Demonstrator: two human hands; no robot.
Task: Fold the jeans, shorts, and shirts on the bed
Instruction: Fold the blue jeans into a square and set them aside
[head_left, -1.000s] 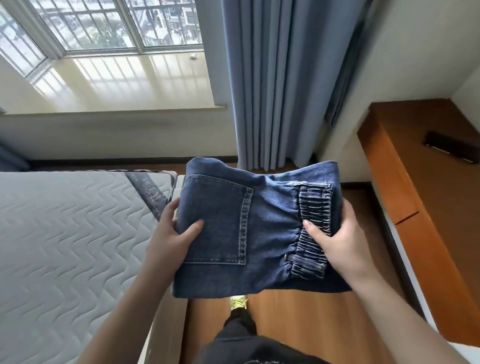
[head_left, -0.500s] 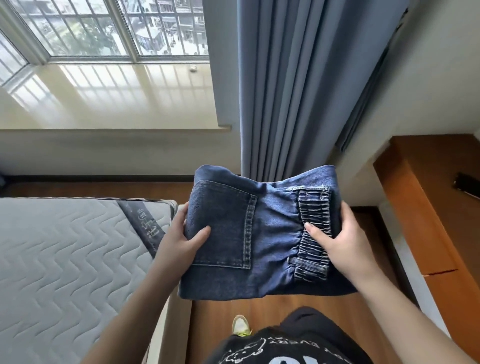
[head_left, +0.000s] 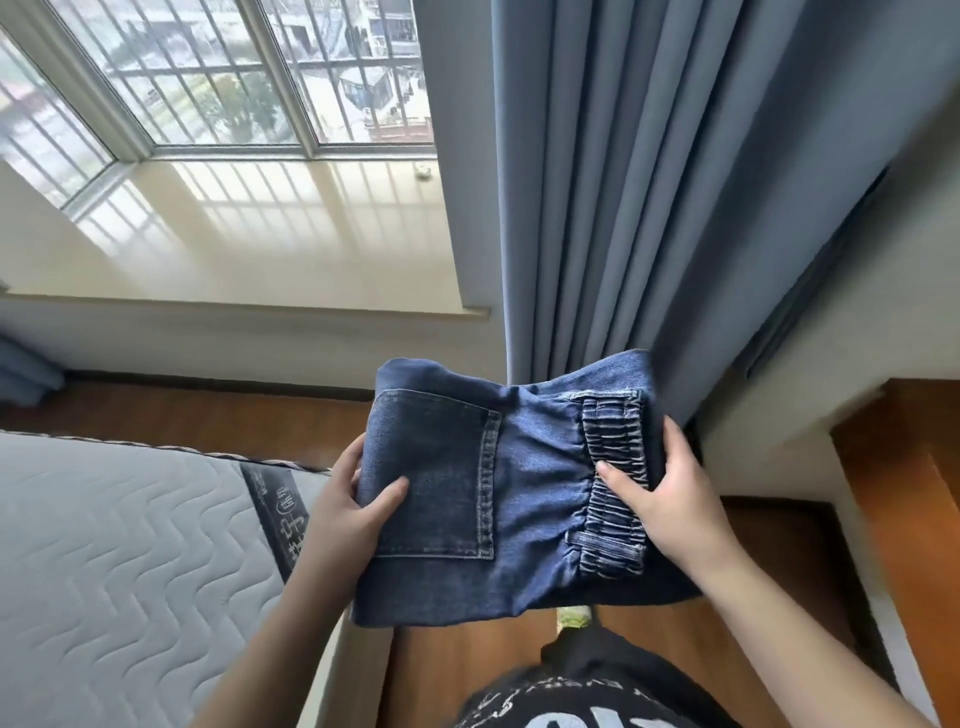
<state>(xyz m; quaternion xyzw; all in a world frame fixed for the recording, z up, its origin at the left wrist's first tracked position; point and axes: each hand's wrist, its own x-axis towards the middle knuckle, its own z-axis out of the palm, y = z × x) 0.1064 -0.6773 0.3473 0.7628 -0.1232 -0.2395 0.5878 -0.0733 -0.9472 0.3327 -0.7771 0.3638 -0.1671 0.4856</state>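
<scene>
both hands, left hand (head_left: 345, 512) and right hand (head_left: 670, 499), clamp folded denim jeans (head_left: 524, 488) at opposite edges; thick, soft, likely heavy bundle

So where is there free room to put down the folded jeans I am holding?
The quilted mattress to the left of the left hand shows bare, from its dark printed band out to the frame's left edge. The wide window ledge beside the curtain also looks bare. Both hands, the right hand too, grip the jeans over the narrow floor strip between bed and wooden cabinet, which is tight.
</scene>
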